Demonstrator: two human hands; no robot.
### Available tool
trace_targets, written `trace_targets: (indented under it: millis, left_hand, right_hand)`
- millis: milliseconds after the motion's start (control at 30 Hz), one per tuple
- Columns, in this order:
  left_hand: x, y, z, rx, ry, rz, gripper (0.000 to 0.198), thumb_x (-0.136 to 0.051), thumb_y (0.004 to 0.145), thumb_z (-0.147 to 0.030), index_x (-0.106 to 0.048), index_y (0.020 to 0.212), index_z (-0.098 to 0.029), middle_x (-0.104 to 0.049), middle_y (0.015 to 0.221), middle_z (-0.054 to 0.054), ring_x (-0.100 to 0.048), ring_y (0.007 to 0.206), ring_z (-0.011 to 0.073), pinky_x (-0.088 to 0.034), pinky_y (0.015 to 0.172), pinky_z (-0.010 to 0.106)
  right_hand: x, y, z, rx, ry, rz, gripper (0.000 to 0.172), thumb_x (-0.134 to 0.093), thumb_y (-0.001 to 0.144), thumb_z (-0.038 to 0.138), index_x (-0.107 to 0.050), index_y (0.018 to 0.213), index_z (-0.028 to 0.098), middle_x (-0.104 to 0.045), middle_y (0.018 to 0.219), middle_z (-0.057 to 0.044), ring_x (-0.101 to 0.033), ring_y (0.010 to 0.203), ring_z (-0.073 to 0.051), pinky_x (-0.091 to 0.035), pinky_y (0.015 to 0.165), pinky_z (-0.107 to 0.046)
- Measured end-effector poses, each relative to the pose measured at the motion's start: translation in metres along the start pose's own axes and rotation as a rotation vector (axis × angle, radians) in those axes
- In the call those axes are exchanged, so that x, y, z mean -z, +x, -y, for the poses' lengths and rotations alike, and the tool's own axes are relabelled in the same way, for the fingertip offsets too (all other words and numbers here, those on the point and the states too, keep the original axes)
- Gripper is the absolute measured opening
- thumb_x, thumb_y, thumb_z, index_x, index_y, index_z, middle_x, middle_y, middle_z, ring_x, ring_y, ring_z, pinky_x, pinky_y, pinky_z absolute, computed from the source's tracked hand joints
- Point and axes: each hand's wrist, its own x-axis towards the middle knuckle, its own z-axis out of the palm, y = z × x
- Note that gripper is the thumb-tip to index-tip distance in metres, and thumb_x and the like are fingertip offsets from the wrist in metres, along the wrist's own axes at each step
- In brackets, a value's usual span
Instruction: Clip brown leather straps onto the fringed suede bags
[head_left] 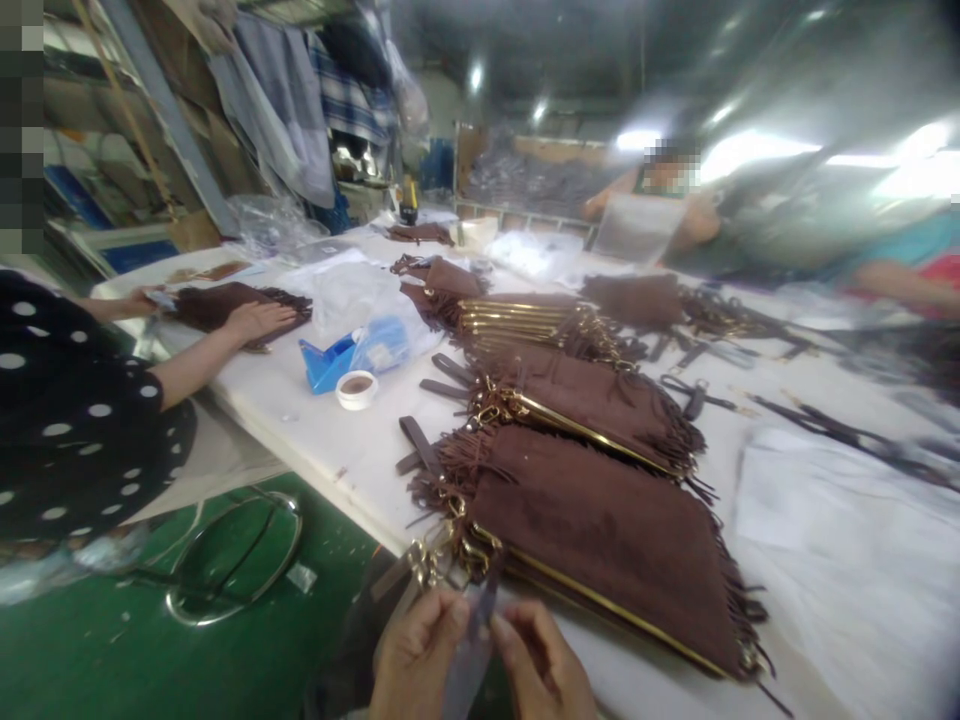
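At the bottom, my left hand (416, 655) pinches a dark leather strap (480, 620) between thumb and fingers. My right hand (541, 662) is closed on the same strap from the other side. The strap's upper end lies against the near corner of a brown fringed bag (600, 530) with a gold-coloured frame; whether it is fastened there I cannot tell. Gold-coloured clasps (427, 562) hang just above my left hand. Behind the near bag lie another fringed bag (592, 400) and a stack of gold frames (517, 325).
A blue tape dispenser (327, 362) and a tape roll (356, 389) are on the white table (330, 450). At left, a person in a polka-dot top (82, 410) touches another brown piece (214, 303). Dark straps (825, 425) and white sheets (840, 530) lie right. A metal-ringed stool (232, 560) stands below.
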Motion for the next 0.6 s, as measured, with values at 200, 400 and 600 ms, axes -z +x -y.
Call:
trace_targets:
  millis: [200,400,600]
  left_hand:
    - [-0.002,-0.001,-0.004,-0.027,-0.040,0.061,0.043,-0.069,0.077,-0.059,-0.067,0.080,-0.016,-0.063,0.070,0.002,-0.053,0.066,0.0154,-0.042,0.062,0.023]
    - [0.000,-0.002,-0.004,0.065,-0.125,0.142,0.051,-0.075,0.071,-0.060,-0.070,0.092,-0.014,-0.066,0.073,0.005,-0.058,0.065,0.0172,-0.045,0.064,0.026]
    - [-0.003,0.002,-0.009,0.113,-0.124,0.108,0.058,-0.071,0.068,-0.068,-0.073,0.091,-0.014,-0.064,0.068,0.004,-0.058,0.063,0.0184,-0.049,0.067,0.029]
  right_hand:
    - [0.003,0.005,0.019,0.022,-0.083,-0.091,0.041,-0.062,0.078,0.061,-0.065,0.070,0.020,-0.061,0.060,0.001,-0.053,0.057,-0.015,-0.040,0.054,-0.021]
    - [0.002,0.008,0.035,0.022,-0.193,-0.182,0.042,-0.059,0.080,0.062,-0.065,0.076,0.021,-0.059,0.055,0.002,-0.053,0.053,-0.016,-0.041,0.053,-0.022]
    - [0.001,0.015,0.050,0.111,-0.291,-0.268,0.040,-0.055,0.084,0.060,-0.066,0.079,0.022,-0.057,0.050,0.003,-0.053,0.048,-0.016,-0.041,0.053,-0.024]
